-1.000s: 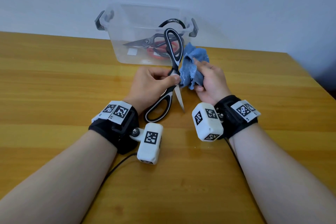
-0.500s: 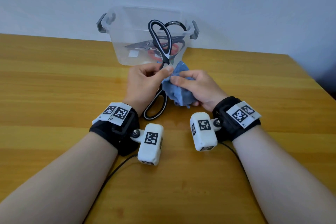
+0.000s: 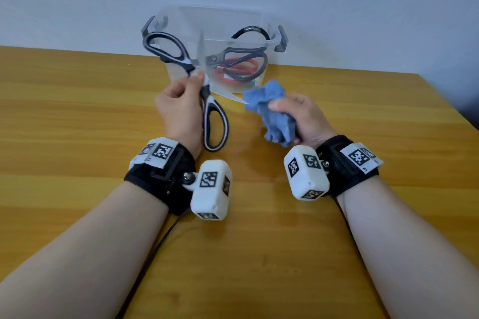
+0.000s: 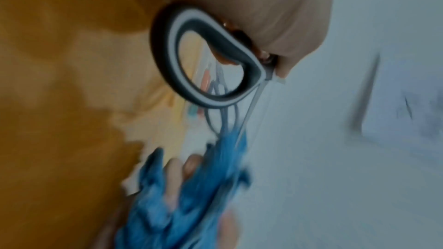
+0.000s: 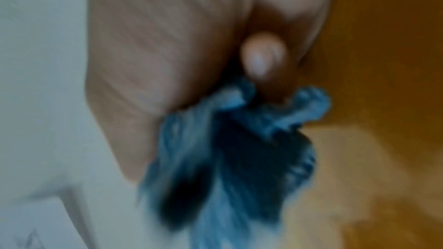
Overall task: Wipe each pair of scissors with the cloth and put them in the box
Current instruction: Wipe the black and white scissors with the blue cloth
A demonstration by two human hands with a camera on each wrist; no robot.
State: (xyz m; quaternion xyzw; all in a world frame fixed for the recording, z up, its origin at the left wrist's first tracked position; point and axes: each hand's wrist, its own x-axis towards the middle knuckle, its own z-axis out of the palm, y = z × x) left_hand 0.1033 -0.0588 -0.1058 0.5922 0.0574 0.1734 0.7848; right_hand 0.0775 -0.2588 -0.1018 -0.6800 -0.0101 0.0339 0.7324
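My left hand [image 3: 178, 109] pinches the black-and-white scissors [image 3: 207, 101] near the pivot, blades spread, just in front of the clear box [image 3: 181, 21] on the bench [image 3: 77, 111]; my right hand [image 3: 303, 116] clutches the blue cloth [image 3: 272, 109] right of the box front; more scissors lie inside the box.

Head view looks down from above, facing the far wall; wrist views sit close, facing fingers; all share the blue cloth [image 3: 269, 114].
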